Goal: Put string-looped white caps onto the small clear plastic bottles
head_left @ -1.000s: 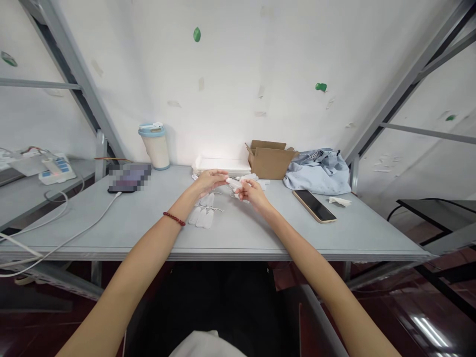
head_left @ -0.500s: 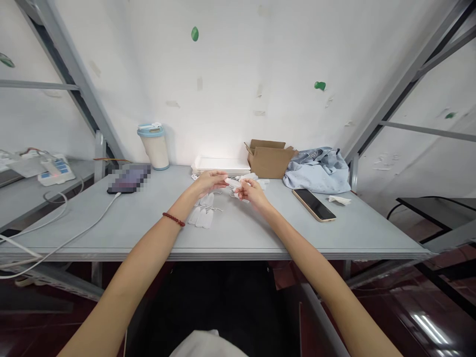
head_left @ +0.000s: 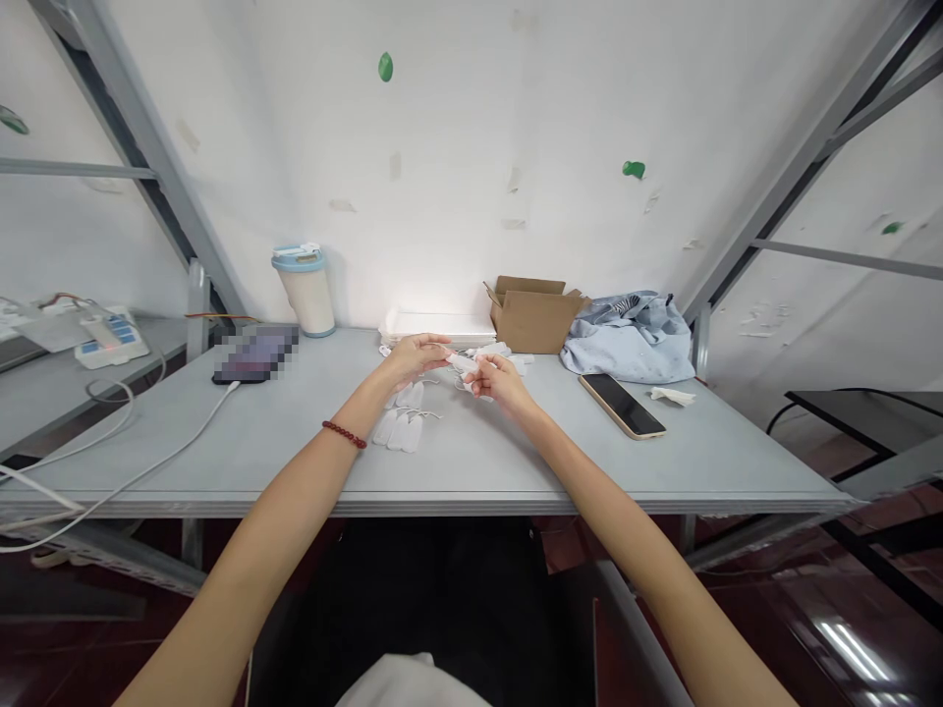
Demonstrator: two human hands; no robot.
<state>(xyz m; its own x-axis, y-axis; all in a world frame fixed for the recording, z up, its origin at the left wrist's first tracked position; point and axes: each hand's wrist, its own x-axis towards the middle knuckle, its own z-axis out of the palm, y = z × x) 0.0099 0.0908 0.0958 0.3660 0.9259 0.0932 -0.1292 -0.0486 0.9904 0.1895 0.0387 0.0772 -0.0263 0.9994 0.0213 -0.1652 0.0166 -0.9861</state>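
Over the middle of the grey table (head_left: 516,462), my left hand (head_left: 415,357) and my right hand (head_left: 498,379) meet, both pinching a small white piece (head_left: 463,363) held between them. My left wrist wears a red bead bracelet (head_left: 344,434). Just below my left hand, several small white pieces (head_left: 402,429) with thin wires lie in a cluster on the tabletop. More white pieces (head_left: 508,353) lie behind my right hand, partly hidden by it.
A white tray (head_left: 431,325) and an open cardboard box (head_left: 535,316) stand at the back. A blue cloth bundle (head_left: 630,339), a phone (head_left: 623,406) and a crumpled tissue (head_left: 673,397) lie right. A lidded cup (head_left: 305,290), a tablet (head_left: 255,353) and its white cable (head_left: 158,457) are left.
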